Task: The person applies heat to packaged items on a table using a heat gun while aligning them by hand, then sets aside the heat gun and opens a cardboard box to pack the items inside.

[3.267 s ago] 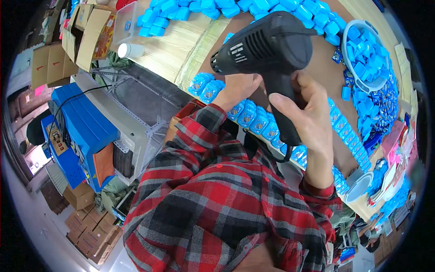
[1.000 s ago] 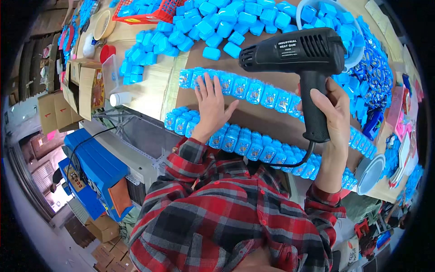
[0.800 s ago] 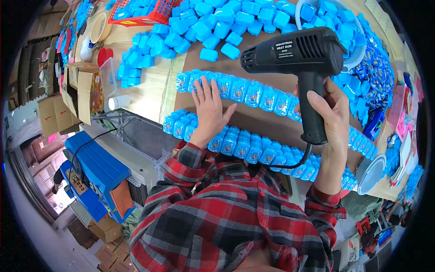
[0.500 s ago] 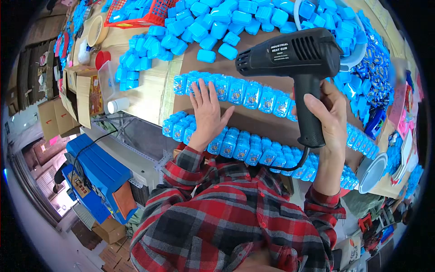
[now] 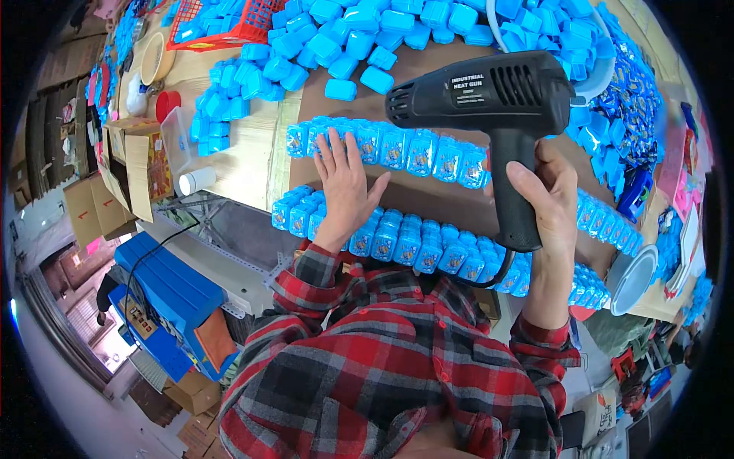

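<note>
Fingers round heat gun, tabletop, cartons

My table: brown sheet bearing rows of blue packs; red basket at 11 o'clock, loose boxes at 12.

A pale wooden table spans the upper part of the view, with a grey metal frame under its left end and a blue machine near it. Toward the left edge a bright opening glares nearly white — brown layered stacks rise above it, and cardboard boxes stand below, beside pale floor. At lower right sits blurred clutter — including a printed white sack.
</note>
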`<action>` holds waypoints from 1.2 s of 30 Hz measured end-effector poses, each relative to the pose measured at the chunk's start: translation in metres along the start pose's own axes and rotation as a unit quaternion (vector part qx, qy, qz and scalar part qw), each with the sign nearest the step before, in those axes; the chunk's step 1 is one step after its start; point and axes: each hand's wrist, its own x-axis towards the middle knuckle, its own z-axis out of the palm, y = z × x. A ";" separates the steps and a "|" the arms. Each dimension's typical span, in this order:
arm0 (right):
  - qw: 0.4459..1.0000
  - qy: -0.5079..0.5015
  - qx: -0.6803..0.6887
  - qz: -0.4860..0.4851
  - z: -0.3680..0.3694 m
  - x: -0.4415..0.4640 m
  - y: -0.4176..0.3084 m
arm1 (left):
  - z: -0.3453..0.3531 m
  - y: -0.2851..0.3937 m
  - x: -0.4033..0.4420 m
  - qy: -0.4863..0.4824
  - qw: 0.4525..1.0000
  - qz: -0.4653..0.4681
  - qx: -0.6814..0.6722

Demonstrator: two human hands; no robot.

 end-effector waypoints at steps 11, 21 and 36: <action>0.999 0.034 0.006 -0.008 -0.009 -0.026 0.001 | -0.005 0.005 -0.001 0.008 1.000 0.023 -0.008; 0.998 0.018 0.058 0.000 -0.015 -0.034 -0.008 | 0.004 0.027 -0.005 -0.021 0.997 0.074 -0.029; 0.999 -0.012 -0.032 0.001 0.006 -0.006 -0.006 | 0.003 0.027 -0.003 -0.027 0.997 0.070 -0.021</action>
